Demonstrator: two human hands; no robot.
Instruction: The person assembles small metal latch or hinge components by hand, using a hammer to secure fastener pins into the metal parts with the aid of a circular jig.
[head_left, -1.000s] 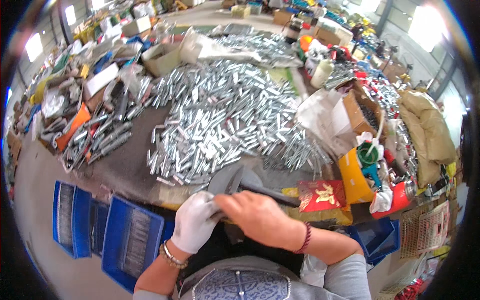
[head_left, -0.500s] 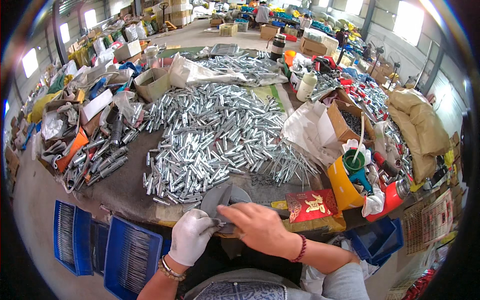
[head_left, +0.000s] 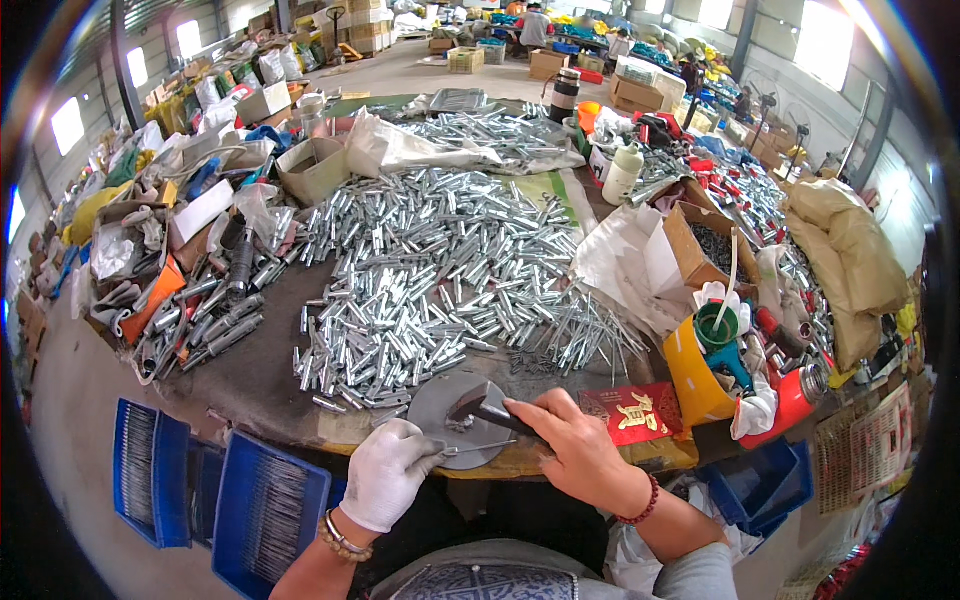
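Bins (head_left: 312,502), blue, rod-filled, sit below-left of the gloved grip; anything dropped off the table edge there could get mixed in. Left hand (head_left: 388,478): gloved, pinching a thin metal rod (head_left: 478,447) that sticks out right of the fingertips, over the near part of the grey disc (head_left: 428,405). Can't tell if it touches. Pinch looks short, so a sideways knock could spin it loose. Loose metal pieces (head_left: 420,270) lie beyond the grip; a flung rod could get lost there. Dark-handled tool, hammer-like (head_left: 495,412), is over the disc, close to the gloved fingers: off-line swing, pinched fingertip. Right hand (head_left: 592,460): bare, wrapped around its handle; slack there could let the head twist.
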